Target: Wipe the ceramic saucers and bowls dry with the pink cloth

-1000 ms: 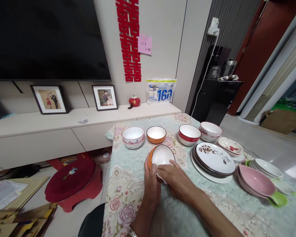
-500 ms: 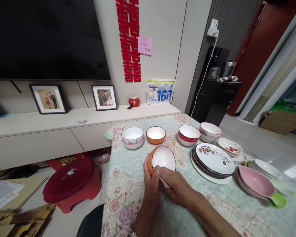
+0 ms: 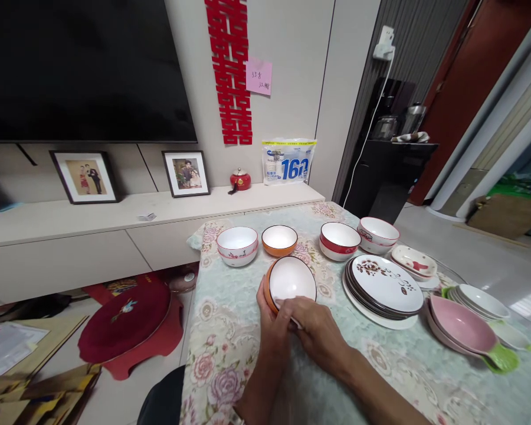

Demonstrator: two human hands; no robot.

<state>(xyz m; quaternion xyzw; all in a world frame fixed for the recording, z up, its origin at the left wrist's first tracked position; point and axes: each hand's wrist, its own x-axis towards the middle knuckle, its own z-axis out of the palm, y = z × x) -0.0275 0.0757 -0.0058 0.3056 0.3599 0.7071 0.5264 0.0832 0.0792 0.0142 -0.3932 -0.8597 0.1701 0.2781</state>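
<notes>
An orange bowl [image 3: 292, 282] with a white inside and dark rim is tilted toward me above the table. My left hand [image 3: 272, 310] grips its left side, fingers around the outside and thumb near the rim. My right hand [image 3: 312, 323] is closed at the near rim, fingers pressed on the bowl. A bit of thin white cloth [image 3: 296, 323] shows beneath its fingers; most of it is hidden. Just beyond stands a matching orange bowl [image 3: 279, 241], with stacked white-and-pink bowls [image 3: 238, 247] to its left and red-and-white bowls [image 3: 340, 242] to its right.
Stacked plates [image 3: 387, 286] lie to the right, beside pink leaf-handled dishes [image 3: 462, 324] and white dishes [image 3: 482, 301]. More bowls [image 3: 378, 235] and strawberry-patterned dishes [image 3: 413, 261] stand behind. A flowered tablecloth [image 3: 230, 354] covers the table. A red stool [image 3: 126, 324] is at left.
The held bowl has turned so more of its inside faces me. My right hand has shifted slightly up and left along the near rim. My left hand keeps its grip.
</notes>
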